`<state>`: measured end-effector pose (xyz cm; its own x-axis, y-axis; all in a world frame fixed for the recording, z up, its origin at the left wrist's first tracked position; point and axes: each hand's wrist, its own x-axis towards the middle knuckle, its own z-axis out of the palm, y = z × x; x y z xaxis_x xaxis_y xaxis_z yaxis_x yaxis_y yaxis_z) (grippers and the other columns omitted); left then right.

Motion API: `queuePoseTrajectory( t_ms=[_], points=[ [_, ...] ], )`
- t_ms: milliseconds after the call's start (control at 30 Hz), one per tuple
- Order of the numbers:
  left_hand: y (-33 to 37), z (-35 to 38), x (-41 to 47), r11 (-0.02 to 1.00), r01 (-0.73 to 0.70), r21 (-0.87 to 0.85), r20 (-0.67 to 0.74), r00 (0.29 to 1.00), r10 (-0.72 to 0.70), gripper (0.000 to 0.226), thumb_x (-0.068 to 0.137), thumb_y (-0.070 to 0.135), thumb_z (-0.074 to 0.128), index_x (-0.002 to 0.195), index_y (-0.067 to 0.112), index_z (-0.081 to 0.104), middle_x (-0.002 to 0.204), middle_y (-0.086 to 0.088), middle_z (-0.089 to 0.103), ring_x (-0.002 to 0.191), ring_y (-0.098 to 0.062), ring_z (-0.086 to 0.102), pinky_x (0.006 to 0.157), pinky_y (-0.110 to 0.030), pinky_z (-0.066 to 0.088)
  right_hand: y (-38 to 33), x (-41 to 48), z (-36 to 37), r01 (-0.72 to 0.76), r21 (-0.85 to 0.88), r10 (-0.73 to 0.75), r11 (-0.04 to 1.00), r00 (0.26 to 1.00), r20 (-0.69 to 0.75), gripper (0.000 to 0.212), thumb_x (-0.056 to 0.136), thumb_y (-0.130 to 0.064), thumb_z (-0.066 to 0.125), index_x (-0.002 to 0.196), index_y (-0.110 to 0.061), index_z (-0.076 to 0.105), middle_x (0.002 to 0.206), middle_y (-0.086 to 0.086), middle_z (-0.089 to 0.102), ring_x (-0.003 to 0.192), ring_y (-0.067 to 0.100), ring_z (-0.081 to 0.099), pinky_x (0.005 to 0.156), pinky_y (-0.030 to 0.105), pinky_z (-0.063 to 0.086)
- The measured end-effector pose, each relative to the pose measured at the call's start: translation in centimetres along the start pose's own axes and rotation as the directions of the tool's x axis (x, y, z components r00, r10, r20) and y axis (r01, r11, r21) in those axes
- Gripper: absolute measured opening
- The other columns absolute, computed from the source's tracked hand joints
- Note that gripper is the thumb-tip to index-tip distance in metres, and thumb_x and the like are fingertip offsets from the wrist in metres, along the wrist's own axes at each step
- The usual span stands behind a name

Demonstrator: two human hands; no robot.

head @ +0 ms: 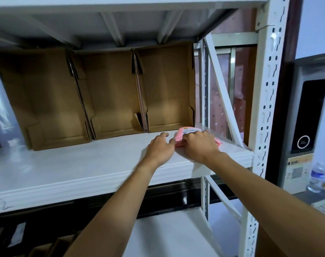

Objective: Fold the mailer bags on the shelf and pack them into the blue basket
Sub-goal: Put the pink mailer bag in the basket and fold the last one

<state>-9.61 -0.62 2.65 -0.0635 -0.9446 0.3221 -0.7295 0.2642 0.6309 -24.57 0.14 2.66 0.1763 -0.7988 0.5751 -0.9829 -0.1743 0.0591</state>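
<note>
The pink mailer bag [179, 138] lies on the white shelf [83, 164], just toward 3 o'clock from the middle of the view and near the shelf's right end. It looks like a small, flattened, glossy plastic packet, with a white printed label [189, 131] on its upper face; the print is too blurred to read.

The right hand [200, 147] covers the bag's near side from 5 o'clock, with the fingers curled down over the bag and clamped on it. The left hand [160, 148] sits at 8 o'clock from the bag with its fingers bent and their tips at the bag's left edge; whether they pinch it cannot be told. A translucent film [216, 135] shows at 3 o'clock from the bag, blurred.

At 10 to 11 o'clock from the bag, three cardboard boxes stand side by side at the back of the shelf, open faces forward: the right box [167, 86], the middle box [111, 93] and the left box [46, 99]. Their insides show plain brown corrugated board with folded flaps.

The shelf is smooth painted metal with a ribbed front lip. At 3 o'clock a white upright [267, 108] is punched with slots. Further toward 4 o'clock stands a clear plastic water bottle [316, 177].
</note>
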Motion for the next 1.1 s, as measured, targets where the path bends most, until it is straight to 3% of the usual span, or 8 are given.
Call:
queuePoseTrajectory(
  t_ms=[133,367,500,600,700,800,933,1100],
  points=[
    [-0.8,-0.9,-0.5,0.999,0.039,-0.025,-0.037,0.999,-0.04,0.051,0.103,0.045,0.043,0.147,0.02,0.047,0.149,-0.005,0.051,0.137,-0.027,0.044,0.112,-0.04,0.037,-1.8,-0.7,-0.1,0.094,0.04,-0.091,0.995,0.992,-0.084,0.042,0.092,-0.056,0.047,0.099,-0.025,0.074,0.086,0.005,0.073,0.077,0.029,0.067,0.061,0.029,0.036],
    [-2.7,-3.7,-1.8,0.997,0.045,-0.07,-0.073,0.996,-0.05,0.037,0.103,0.034,0.04,0.132,0.023,0.062,0.134,-0.002,0.063,0.121,-0.026,0.056,0.104,-0.035,0.046,-6.0,-1.5,-0.7,0.23,0.116,-0.222,0.966,0.972,-0.077,0.031,0.092,-0.048,0.053,0.103,-0.025,0.072,0.093,0.008,0.073,0.086,0.034,0.066,0.062,0.032,0.032],
    [-4.4,-6.8,-2.3,0.982,0.12,-0.145,-0.112,0.984,-0.137,0.038,0.103,0.023,0.036,0.131,0.021,0.062,0.121,0.0,0.062,0.082,-0.007,0.059,0.065,-0.012,0.049,-8.3,-1.8,-1.1,0.34,0.153,-0.328,0.928,0.94,-0.097,0.033,0.095,-0.053,0.05,0.107,-0.032,0.072,0.1,-0.001,0.074,0.089,0.03,0.065,0.063,0.032,0.032],
    [-5.8,-8.3,-2.4,0.994,0.099,-0.055,-0.087,0.991,-0.103,0.039,0.103,0.024,0.037,0.135,0.02,0.059,0.141,-0.003,0.057,0.12,-0.021,0.054,0.095,-0.026,0.039,-9.7,-2.1,-1.2,0.408,0.156,-0.394,0.9,0.912,-0.114,0.031,0.098,-0.052,0.046,0.111,-0.036,0.07,0.105,-0.005,0.073,0.092,0.029,0.064,0.065,0.033,0.034],
    [-7.0,-8.3,-2.8,0.991,-0.003,0.137,-0.055,0.998,0.011,0.04,0.107,0.027,0.033,0.139,0.018,0.056,0.15,-0.004,0.051,0.136,-0.024,0.044,0.107,-0.03,0.032,-10.6,-2.3,-0.9,0.43,0.153,-0.415,0.89,0.901,-0.123,0.028,0.1,-0.044,0.045,0.106,-0.036,0.07,0.102,-0.006,0.073,0.091,0.028,0.064,0.066,0.033,0.038],
    [-7.7,-7.9,-2.9,0.975,-0.02,0.221,0.058,0.998,0.008,0.044,0.109,0.028,0.027,0.142,0.019,0.053,0.154,0.0,0.046,0.139,-0.024,0.041,0.111,-0.031,0.029,-10.8,-2.3,-0.9,0.388,0.199,-0.374,0.9,0.921,-0.103,0.031,0.095,-0.043,0.043,0.096,-0.034,0.072,0.094,-0.004,0.073,0.083,0.028,0.063,0.069,0.033,0.046],
    [-8.4,-7.6,-2.0,0.952,-0.019,0.304,0.098,0.995,-0.011,0.041,0.107,0.029,0.027,0.139,0.024,0.053,0.148,-0.003,0.052,0.13,-0.029,0.049,0.105,-0.037,0.037,-10.4,-0.8,-1.7,0.171,0.453,-0.201,0.875,0.98,0.018,0.035,0.094,-0.039,0.046,0.064,-0.027,0.06,0.076,0.002,0.065,0.078,0.029,0.054,0.071,0.034,0.046],
    [-8.4,-7.4,-1.6,0.935,-0.01,0.354,0.116,0.993,-0.033,0.035,0.105,0.032,0.032,0.131,0.022,0.054,0.134,-0.005,0.061,0.108,-0.027,0.055,0.084,-0.036,0.039,-11.1,2.8,-0.2,0.018,0.526,-0.133,0.85,0.974,0.181,0.029,0.097,-0.028,0.043,0.09,-0.016,0.068,0.099,0.007,0.069,0.091,0.029,0.059,0.079,0.037,0.049]
  ],
)
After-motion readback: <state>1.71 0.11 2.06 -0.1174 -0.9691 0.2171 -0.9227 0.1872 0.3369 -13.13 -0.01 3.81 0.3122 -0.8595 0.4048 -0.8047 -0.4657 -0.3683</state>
